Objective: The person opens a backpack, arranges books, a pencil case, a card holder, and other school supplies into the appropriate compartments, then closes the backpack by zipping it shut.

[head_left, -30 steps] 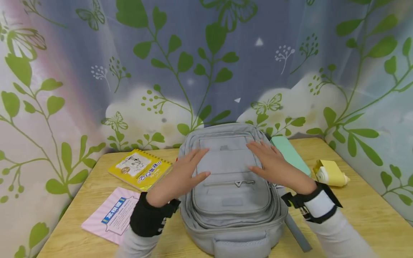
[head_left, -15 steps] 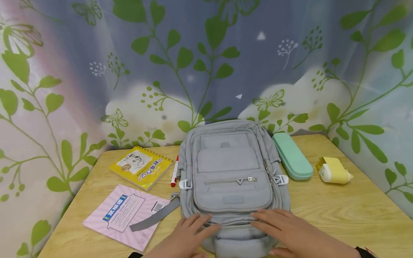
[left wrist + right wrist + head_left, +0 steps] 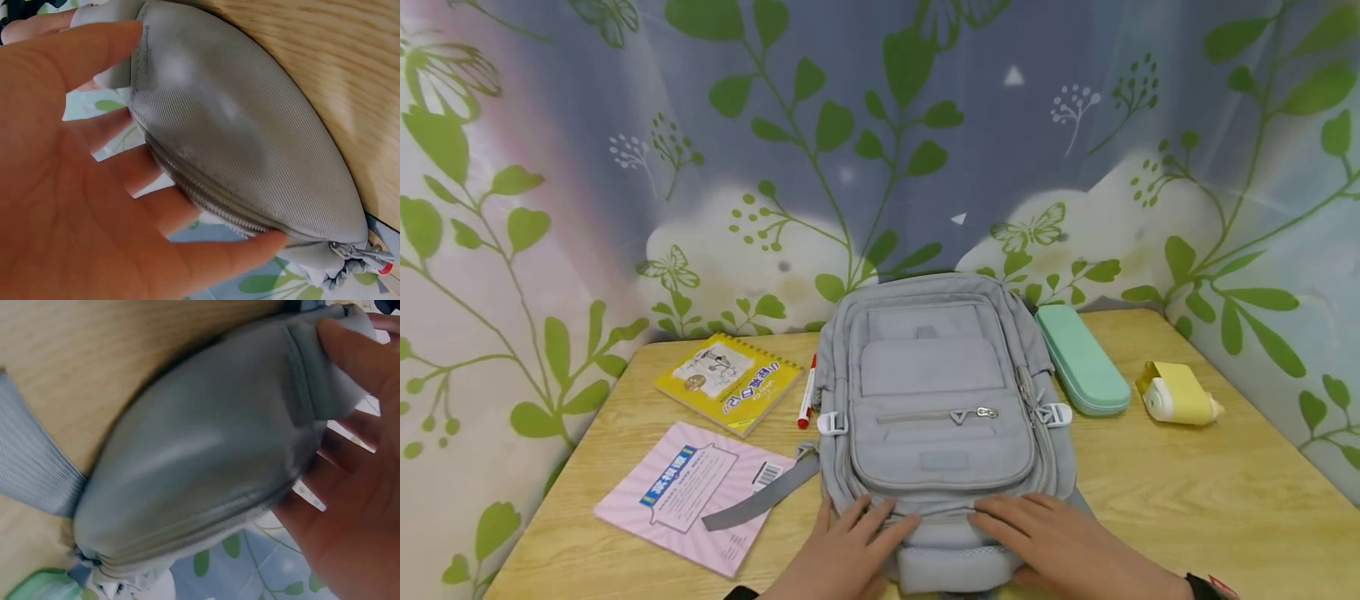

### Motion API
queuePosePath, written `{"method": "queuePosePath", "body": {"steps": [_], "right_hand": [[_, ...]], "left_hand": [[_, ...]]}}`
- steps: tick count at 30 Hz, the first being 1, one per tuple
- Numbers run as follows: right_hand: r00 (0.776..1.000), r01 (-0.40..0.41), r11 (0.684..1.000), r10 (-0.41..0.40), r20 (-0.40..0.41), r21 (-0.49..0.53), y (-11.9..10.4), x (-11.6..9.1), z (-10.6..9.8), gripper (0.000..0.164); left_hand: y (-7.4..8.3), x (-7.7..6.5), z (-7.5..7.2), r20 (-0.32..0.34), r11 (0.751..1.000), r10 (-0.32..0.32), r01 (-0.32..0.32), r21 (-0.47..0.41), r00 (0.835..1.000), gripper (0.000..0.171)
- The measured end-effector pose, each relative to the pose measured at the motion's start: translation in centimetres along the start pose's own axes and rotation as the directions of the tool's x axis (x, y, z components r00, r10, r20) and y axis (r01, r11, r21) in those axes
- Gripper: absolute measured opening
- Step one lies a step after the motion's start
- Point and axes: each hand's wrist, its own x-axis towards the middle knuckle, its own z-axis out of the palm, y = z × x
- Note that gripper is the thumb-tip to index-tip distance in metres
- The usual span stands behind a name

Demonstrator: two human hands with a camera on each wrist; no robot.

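A grey backpack [image 3: 932,367] lies on its back on the wooden table, its zipped front pocket facing up and its carry handle [image 3: 955,571] toward me. My left hand [image 3: 850,546] rests on the left of its near end, with fingers fairly straight and spread over the edge. On the other side of the handle, my right hand [image 3: 1060,542] rests the same way. In the left wrist view, the left thumb touches the fabric beside the handle, near a closed zipper [image 3: 212,194]. The right wrist view shows the right thumb against the handle base [image 3: 322,369].
Left of the bag lie a yellow spiral notebook [image 3: 730,383], a pink booklet [image 3: 677,500] under a loose grey strap [image 3: 760,500], and a red-capped marker [image 3: 807,396]. To the right are a mint-green case [image 3: 1084,358] and a yellow-and-white dispenser [image 3: 1178,393]. A patterned curtain [image 3: 910,183] hangs behind.
Both hands have come down from over the bag's upper front to its near end. The marker, side buckles and left strap, hidden before, now show. The backpack stays in place.
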Motion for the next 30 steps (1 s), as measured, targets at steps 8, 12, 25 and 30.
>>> {"method": "queuePosePath", "body": {"steps": [8, 12, 25, 30], "right_hand": [[0.998, -0.034, 0.999, 0.033, 0.055, 0.028, -0.1, 0.7, 0.0, 0.068], [0.980, -0.115, 0.985, 0.091, 0.179, 0.130, -0.1, 1.1, -0.6, 0.064], [0.966, -0.191, 0.965, 0.152, 0.210, 0.181, -0.4, 0.7, -0.8, 0.063], [0.965, -0.200, 0.960, 0.159, 0.208, 0.195, -0.5, 0.7, -0.8, 0.062]], "left_hand": [[-1.4, -0.1, -1.6, -0.057, 0.990, -0.026, 0.018, -0.136, 0.998, 0.046], [-4.9, 0.1, -3.0, -0.295, 0.948, -0.263, 0.189, -0.258, 0.918, 0.020], [-11.4, 4.3, -0.9, -0.087, 0.938, -0.331, 0.318, -0.136, 0.940, 0.005], [-11.3, 4.2, -1.1, -0.238, 0.944, -0.329, 0.327, -0.052, 0.914, 0.013]]}}
